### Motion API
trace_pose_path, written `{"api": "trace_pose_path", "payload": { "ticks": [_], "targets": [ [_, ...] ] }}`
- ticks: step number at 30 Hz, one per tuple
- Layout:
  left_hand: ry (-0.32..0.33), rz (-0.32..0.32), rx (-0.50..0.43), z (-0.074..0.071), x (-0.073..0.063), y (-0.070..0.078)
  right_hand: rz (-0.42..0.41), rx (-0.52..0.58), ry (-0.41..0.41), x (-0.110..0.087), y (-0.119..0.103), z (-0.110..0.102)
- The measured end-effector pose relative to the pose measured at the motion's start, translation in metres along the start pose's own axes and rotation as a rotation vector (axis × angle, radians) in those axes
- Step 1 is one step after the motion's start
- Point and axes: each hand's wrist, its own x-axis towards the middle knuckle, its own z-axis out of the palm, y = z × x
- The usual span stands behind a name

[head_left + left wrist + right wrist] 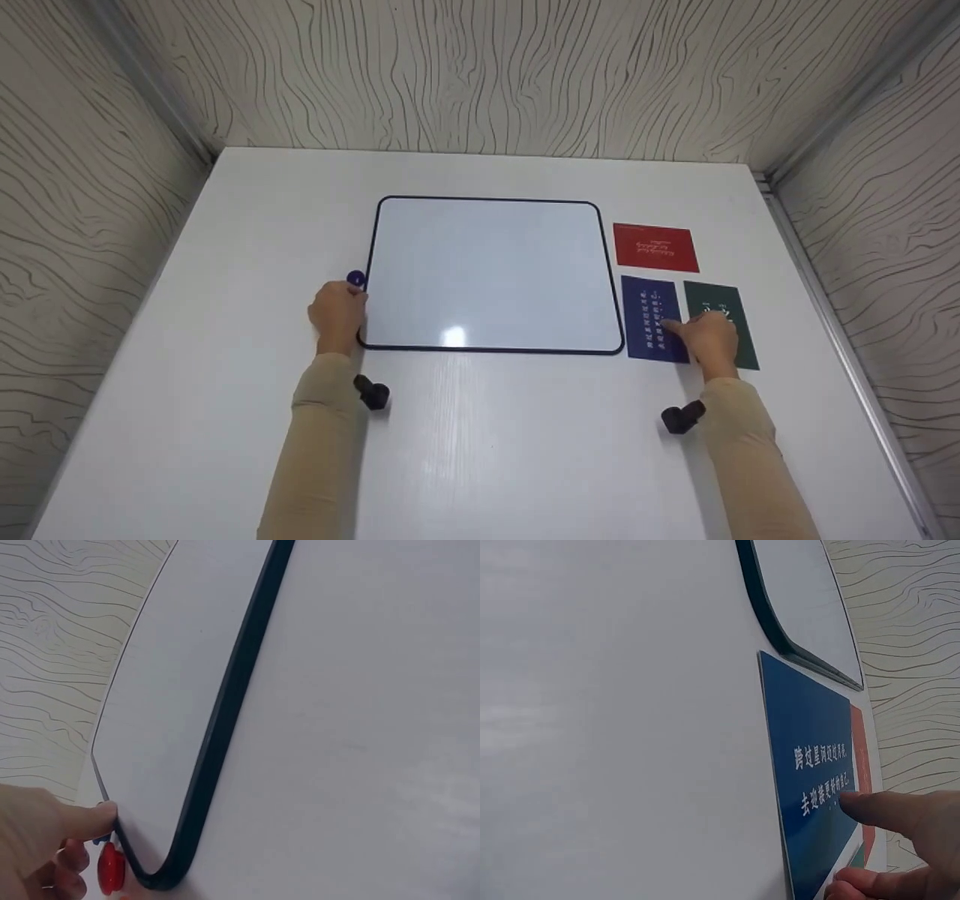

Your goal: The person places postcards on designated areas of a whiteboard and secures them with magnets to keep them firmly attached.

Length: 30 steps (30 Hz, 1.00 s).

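A framed whiteboard (487,270) lies on the table. At its left edge my left hand (337,311) pinches a blue round magnet (355,278), thumb right against the dark frame. Just below the thumb in the left wrist view is a red magnet (111,868), hidden under the hand from above. My right hand (711,341) is over the cards at the right, one straight fingertip on the face of a blue card (802,720) with white writing. Its other fingers curl near that card's right edge. The hand covers part of a green card (746,341).
A red card (655,247) lies behind the blue and green ones. Black camera mounts (373,392) stick out from both wrists. Wood-patterned walls (480,75) border the white table (480,450) at the back and both sides.
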Motion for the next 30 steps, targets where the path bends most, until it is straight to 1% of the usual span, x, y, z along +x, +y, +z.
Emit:
{"api": "trace_pose_path", "payload": {
  "ticks": [6,9,16,23,30],
  "targets": [
    [0.003,-0.002,-0.012,0.0002,0.0011,-0.0014,0.066,-0.005,-0.011,0.0019,-0.0030,0.0039],
    [0.010,-0.001,-0.020,0.0011,0.0013,-0.0016,0.078,-0.006,-0.009,0.0032,-0.0037,0.0049],
    [0.019,0.009,0.000,0.0008,0.0012,-0.0004,0.146,0.080,-0.023,0.0033,-0.0075,0.0049],
    [0.013,0.018,0.006,0.0007,0.0003,-0.0001,0.172,0.111,-0.037,0.0028,-0.0092,0.0057],
    [0.009,0.012,0.006,0.0010,0.0013,-0.0005,0.188,0.141,-0.018,0.0037,-0.0070,0.0060]
  ]
}}
